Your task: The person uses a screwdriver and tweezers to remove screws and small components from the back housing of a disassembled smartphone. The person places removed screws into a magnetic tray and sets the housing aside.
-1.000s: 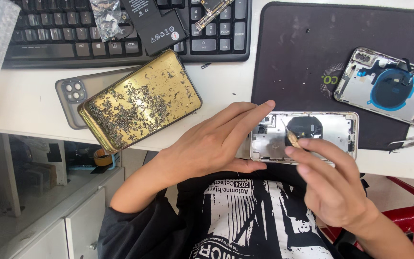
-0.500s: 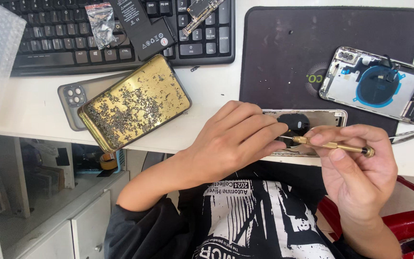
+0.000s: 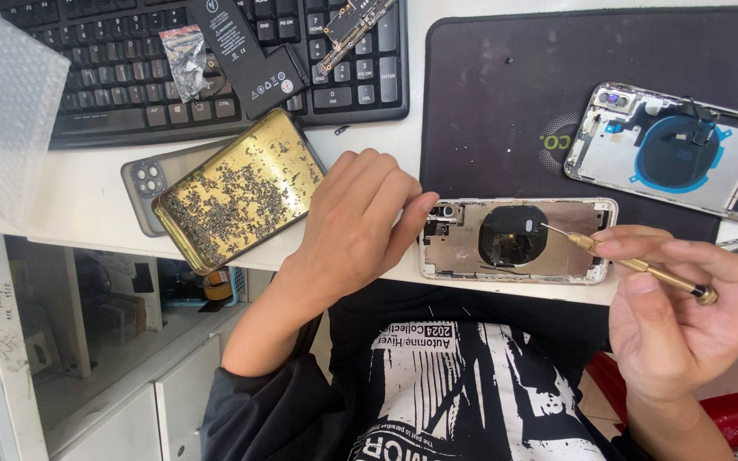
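**Screwdriver tip on an opened phone housing**

At the far left a sheet of bubble wrap (image 3: 6, 115) lies over the tabletop (image 3: 87, 192) edge, beside a black keyboard (image 3: 113, 72) that carries a small bag of parts (image 3: 186, 60), a black L-shaped phone battery (image 3: 245, 53) and a narrow circuit board (image 3: 354, 26). Below the keyboard, a gold metal tray (image 3: 241, 189) strewn with tiny screws sits tilted on top of a grey phone back (image 3: 147, 183) with a camera cluster.

The left hand (image 3: 352, 230) rests palm down on the tabletop edge just right of the tray, its fingers together and stretched out, the fingertips touching the left end of the open phone housing (image 3: 514, 241). That housing lies flat at the front edge, inner side up, with a dark round coil in its middle, partly on a black mat (image 3: 506, 94).

The right hand (image 3: 685, 316) has its fingers clamped on a brass precision screwdriver (image 3: 634, 263), whose thin tip reaches the housing just right of the coil. Farther right on the mat lies a second phone housing (image 3: 672, 149) with a blue-ringed coil.
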